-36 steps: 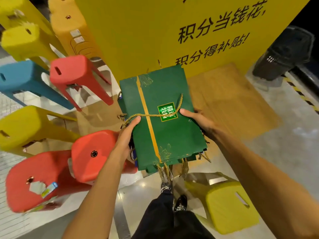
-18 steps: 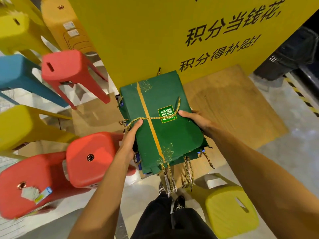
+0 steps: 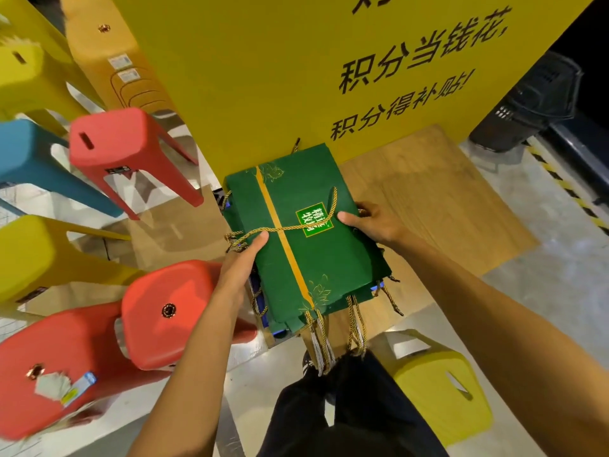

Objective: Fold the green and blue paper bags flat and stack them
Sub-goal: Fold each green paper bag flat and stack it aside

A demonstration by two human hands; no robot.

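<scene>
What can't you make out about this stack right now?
Head view.
The bags under the top green bag: covered by it, count unclear.
Fingers of left hand and right hand: mostly tucked beneath the bags.
The yellow sign, top line: cut by frame edge.

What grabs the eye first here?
A stack of green bags at centre, gripped at its sides by the left hand and right hand. Behind it stands a big yellow sign with black text; red stools crowd the left.
</scene>
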